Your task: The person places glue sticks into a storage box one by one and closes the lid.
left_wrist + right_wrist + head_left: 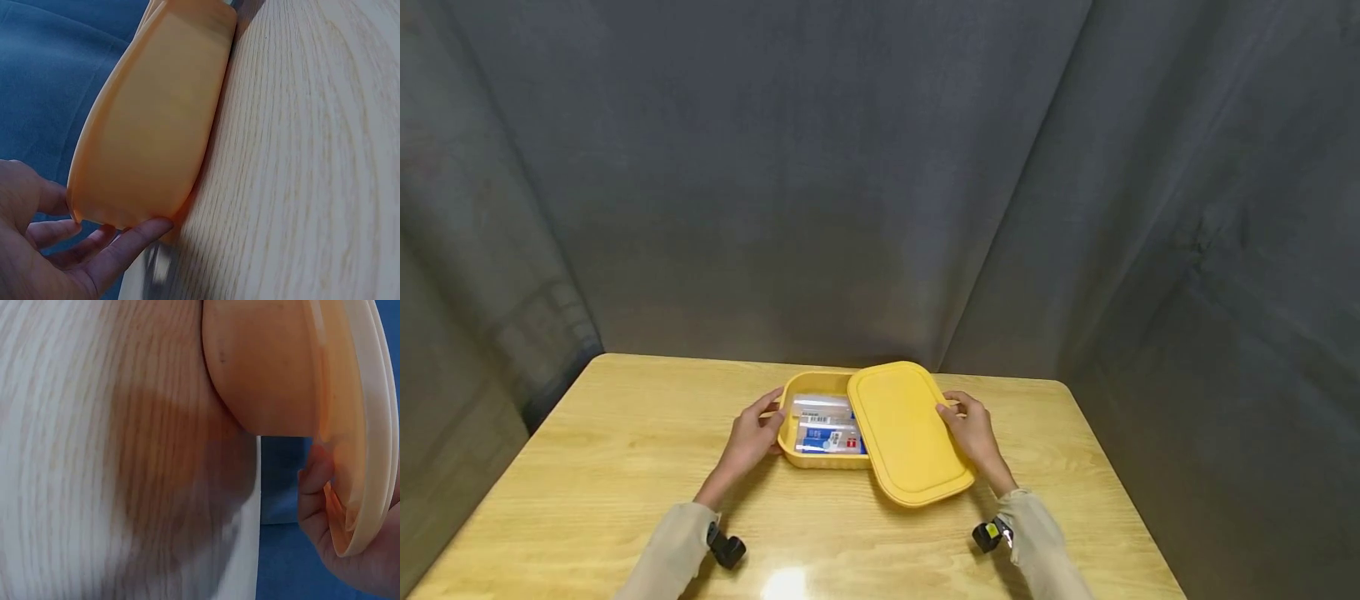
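Observation:
A yellow plastic box (788, 450) sits on the table, with clear, blue-printed packages (829, 435) lying inside. My left hand (751, 437) holds the box's left end; in the left wrist view, the fingers (53, 232) and thumb lie against the end of the box (156, 119). A yellow lid (912, 433) lies aslant over the right part of the box, hiding what is beneath. With my right hand (972, 429) I grip the lid's right edge. The right wrist view shows fingers curled under the raised lid (369, 456), away from the box wall (262, 369).
The wooden table (647, 433) extends on both sides of the box. Grey curtains (760, 183) hang behind the table and along its sides. Each wrist wears a small black camera, such as the left one (726, 547).

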Tool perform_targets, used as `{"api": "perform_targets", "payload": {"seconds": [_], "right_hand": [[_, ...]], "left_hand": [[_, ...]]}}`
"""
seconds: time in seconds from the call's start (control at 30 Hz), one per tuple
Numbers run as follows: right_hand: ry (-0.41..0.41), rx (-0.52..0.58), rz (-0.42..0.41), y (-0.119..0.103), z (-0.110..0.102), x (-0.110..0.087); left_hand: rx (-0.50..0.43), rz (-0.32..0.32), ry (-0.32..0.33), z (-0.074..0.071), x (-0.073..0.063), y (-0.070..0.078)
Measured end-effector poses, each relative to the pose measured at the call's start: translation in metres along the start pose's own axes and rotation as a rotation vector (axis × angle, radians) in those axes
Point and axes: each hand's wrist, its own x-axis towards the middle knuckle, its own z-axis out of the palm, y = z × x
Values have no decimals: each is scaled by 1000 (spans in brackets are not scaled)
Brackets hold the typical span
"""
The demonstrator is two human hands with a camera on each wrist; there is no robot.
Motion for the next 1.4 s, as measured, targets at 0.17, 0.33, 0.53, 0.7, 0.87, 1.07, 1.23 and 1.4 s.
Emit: {"api": "perform_targets", "payload": {"seconds": [0.17, 0.33, 0.53, 0.7, 0.87, 1.07, 1.23, 1.4], "right_hand": [[-15, -5, 5, 2, 4, -2], [-31, -5, 22, -1, 6, 0], [-42, -24, 16, -5, 8, 2], [-70, -44, 35, -8, 5, 0], [-127, -21, 93, -11, -5, -7], [-208, 8, 149, -13, -14, -12], [-303, 6, 186, -10, -22, -15], [-356, 8, 182, -8, -25, -15]], "left_hand": [[-6, 2, 1, 1, -2, 0], [3, 15, 3, 0, 0, 0], [10, 18, 15, 0, 3, -2], [2, 21, 14, 0, 5, -1], [2, 15, 14, 1, 5, -2], [7, 15, 11, 1, 4, -1], [13, 15, 10, 0, 4, -1], [18, 13, 10, 1, 4, -1]]}}
